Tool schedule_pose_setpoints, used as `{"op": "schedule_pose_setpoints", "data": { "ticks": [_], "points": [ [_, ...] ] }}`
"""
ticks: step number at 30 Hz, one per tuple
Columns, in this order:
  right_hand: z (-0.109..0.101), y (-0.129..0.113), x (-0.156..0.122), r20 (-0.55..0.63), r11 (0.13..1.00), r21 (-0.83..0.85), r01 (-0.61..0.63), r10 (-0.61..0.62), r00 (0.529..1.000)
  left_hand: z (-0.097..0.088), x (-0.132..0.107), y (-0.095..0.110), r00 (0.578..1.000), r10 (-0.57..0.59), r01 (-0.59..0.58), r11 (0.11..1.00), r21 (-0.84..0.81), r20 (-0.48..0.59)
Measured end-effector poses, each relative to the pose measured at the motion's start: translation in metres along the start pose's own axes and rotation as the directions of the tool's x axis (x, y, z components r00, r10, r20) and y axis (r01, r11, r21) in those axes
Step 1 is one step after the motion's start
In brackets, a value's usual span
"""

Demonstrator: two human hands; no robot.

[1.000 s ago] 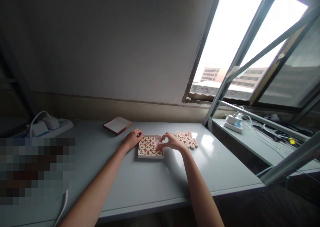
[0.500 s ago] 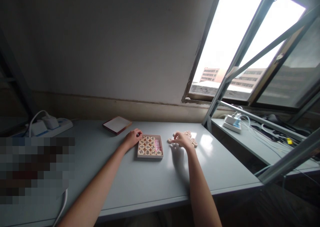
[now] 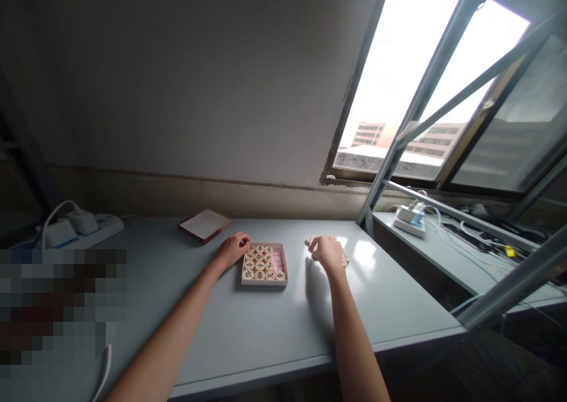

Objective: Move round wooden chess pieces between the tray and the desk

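Note:
A shallow white box (image 3: 264,283) stands on the grey desk, with several round wooden Chinese chess pieces (image 3: 260,266) laid in rows inside it. Pink-and-white printing (image 3: 277,261) shows on the right part of its floor. At the box's upper left corner, my left hand (image 3: 233,249) is closed, its fingertips against the edge. My right hand (image 3: 326,251) is curled with fingers pinched, over a group of loose Chinese chess pieces (image 3: 345,259) to the right of the box. The piece in that pinch is mostly hidden by the fingers.
Behind my left hand lies the box lid (image 3: 206,225), inner side up. A power strip (image 3: 104,226) with plugs is at the far left, and another power strip (image 3: 410,224) sits on the desk beyond the metal bed frame (image 3: 378,195). Sunlight glares near the loose pieces.
The single piece that lay apart at my right fingertips has left that spot, and the hand has drawn in over the loose group. My left hand stays at the box.

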State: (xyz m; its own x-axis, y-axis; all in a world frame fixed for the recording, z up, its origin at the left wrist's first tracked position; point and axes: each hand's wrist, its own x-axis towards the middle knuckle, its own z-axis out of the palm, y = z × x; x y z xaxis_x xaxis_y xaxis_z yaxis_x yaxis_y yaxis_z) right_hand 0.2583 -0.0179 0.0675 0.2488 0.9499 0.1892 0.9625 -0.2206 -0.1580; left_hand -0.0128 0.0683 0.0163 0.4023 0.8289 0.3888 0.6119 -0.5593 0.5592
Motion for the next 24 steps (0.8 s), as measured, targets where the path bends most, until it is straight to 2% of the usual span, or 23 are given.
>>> {"op": "schedule_pose_setpoints", "data": {
  "ticks": [1,3,6,8,12,13,16,18,24],
  "points": [
    [-0.002,0.000,0.000,0.012,0.998,0.048,0.031,-0.032,0.999,0.000,0.000,0.000,1.000,-0.005,0.005,1.000,-0.004,0.003],
    [-0.005,-0.006,-0.001,0.071,0.961,0.217,0.170,-0.189,0.979,0.000,0.000,0.000,1.000,-0.004,0.004,1.000,-0.007,0.008],
    [-0.003,-0.024,-0.005,0.108,0.806,0.434,0.404,-0.491,0.864,0.000,0.001,0.000,1.000,0.016,-0.015,1.000,-0.003,0.011],
    [0.001,-0.037,-0.009,0.124,0.755,0.438,0.488,-0.589,0.799,-0.001,0.001,0.000,1.000,0.008,-0.008,1.000,-0.007,0.014],
    [0.011,-0.049,-0.013,0.172,0.779,0.323,0.538,-0.607,0.776,-0.002,0.000,0.000,1.000,-0.005,0.006,1.000,-0.018,0.014],
    [0.012,-0.049,-0.013,0.189,0.769,0.327,0.549,-0.623,0.759,-0.002,0.000,0.000,1.000,-0.004,0.004,1.000,-0.017,0.012],
    [0.015,-0.046,-0.010,0.277,0.716,0.403,0.570,-0.689,0.670,-0.001,0.000,-0.001,1.000,0.003,-0.003,1.000,-0.007,0.008],
    [0.015,-0.045,-0.009,0.323,0.708,0.441,0.552,-0.699,0.638,0.000,0.001,-0.002,1.000,0.009,-0.009,1.000,-0.005,0.006],
    [0.012,-0.046,-0.010,0.323,0.704,0.499,0.505,-0.692,0.645,0.002,0.002,-0.004,1.000,0.007,-0.007,1.000,-0.011,0.005]
  ]
}}
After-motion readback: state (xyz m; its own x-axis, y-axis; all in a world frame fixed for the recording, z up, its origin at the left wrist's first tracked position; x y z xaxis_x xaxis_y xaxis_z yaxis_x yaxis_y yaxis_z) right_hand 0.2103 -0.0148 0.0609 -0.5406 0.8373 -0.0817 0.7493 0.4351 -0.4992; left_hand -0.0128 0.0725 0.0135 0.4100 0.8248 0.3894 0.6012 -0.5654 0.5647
